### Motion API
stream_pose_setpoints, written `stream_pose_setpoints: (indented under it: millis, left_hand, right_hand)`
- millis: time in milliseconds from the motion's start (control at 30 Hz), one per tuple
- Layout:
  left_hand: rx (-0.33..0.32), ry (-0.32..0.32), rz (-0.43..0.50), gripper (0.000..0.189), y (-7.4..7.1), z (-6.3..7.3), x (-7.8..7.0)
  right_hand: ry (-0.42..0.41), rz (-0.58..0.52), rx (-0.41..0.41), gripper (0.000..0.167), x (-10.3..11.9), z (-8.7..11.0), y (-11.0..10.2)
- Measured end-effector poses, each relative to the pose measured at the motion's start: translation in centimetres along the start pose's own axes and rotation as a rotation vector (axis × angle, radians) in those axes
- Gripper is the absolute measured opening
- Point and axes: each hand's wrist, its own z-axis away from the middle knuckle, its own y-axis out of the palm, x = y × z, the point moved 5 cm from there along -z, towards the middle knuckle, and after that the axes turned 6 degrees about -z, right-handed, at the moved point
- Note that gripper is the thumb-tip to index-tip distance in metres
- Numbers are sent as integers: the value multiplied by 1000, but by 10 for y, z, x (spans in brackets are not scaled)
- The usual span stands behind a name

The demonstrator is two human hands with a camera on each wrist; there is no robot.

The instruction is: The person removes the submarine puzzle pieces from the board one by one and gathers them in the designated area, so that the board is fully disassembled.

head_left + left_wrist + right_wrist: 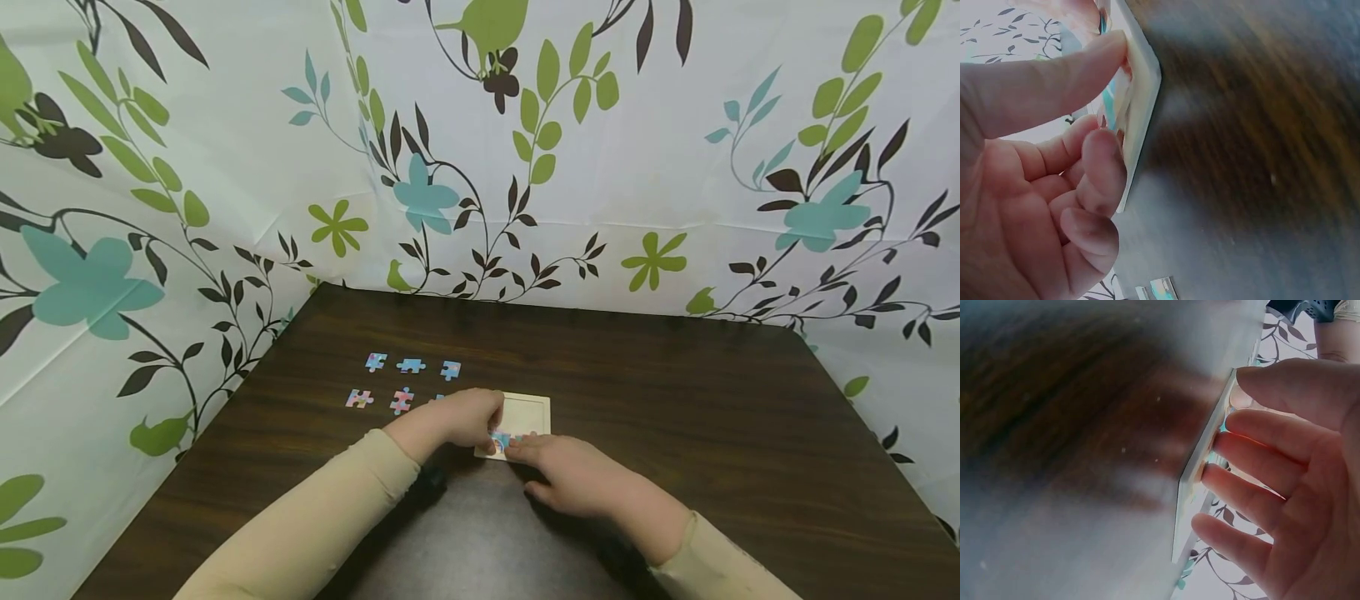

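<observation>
A small pale wooden puzzle tray lies on the table, with jigsaw pieces along its near side. My left hand is at the tray's left near corner, thumb and curled fingers on either side of a blue and pink puzzle piece. In the left wrist view the thumb reaches the tray's rim, and teal printing shows between thumb and fingers. From the right, my right hand rests its nearly straight fingertips on the pieces at the tray's near edge. Those fingers partly hide the pieces beneath.
Left of the tray, loose jigsaw pieces lie in two rows, among them a blue piece and a pink one. My left forearm partly covers one in the nearer row. A patterned curtain hangs behind the dark wooden table.
</observation>
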Motion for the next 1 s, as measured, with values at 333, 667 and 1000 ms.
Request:
stream_pose_setpoints:
  millis: [333, 667, 1000]
  left_hand:
    - [-1, 0, 91, 26, 1, -1, 3]
    - [-2, -1, 147, 20, 3, -8, 8]
    - [-18, -45, 236, 5, 1, -10, 7]
  right_hand:
    - [1, 22, -7, 49, -1, -1, 0]
    - [0, 9, -15, 47, -2, -2, 1]
    - [2, 80, -46, 44, -2, -5, -1]
